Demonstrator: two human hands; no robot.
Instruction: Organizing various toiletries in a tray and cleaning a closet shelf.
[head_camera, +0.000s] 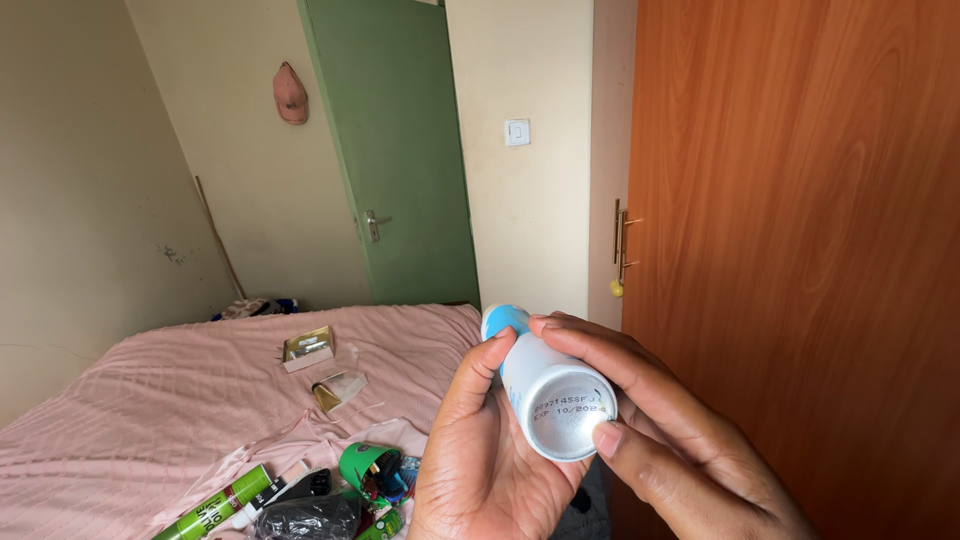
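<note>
A: Grip status?

B: Both hands clamped on the spray can (545, 385). Left hand (480, 455) cups it from below, thumb up its left side. Right hand (660, 430) wraps from the right, fingers over the top, index tip on the rim of the silver base. Can is tilted, base toward the camera, blue-and-white body pointing away.

A: Where is it, clearance?

B: Held in the air at the right edge of the bed (150, 400), just beside the brown wardrobe door (800, 250). Tight on the right, open room to the left over the bed.

A: Surface?

B: Pink ribbed bedspread. Near the bed's bottom edge: green tube (215, 505), green cup (365, 465), black bundle (305, 518). Further up, well apart: small gold box (308, 347), clear packet (338, 388).

A: Room?

B: Closed green door (400, 150), wall switch (517, 132), pink cap (290, 93) hanging on the cream wall, stick (218, 238) leaning in the corner.
</note>
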